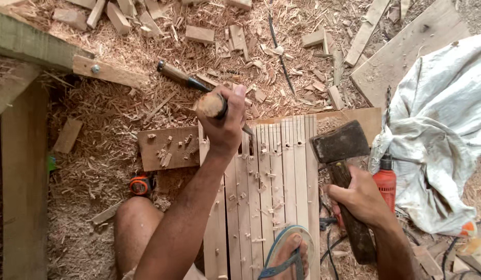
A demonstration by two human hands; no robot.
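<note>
At frame centre, the left hand (223, 127) grips a chisel (212, 105) over grooved wooden slats (282, 171). At lower right, the right hand (360, 198) clasps a hammer (340, 142).

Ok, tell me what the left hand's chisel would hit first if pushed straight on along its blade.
The left hand grips a wooden-handled chisel, blade angled down and right. Straight on, it would most likely meet the notched ends of the wooden slats right at its tip; depth is hard to judge here.
</note>
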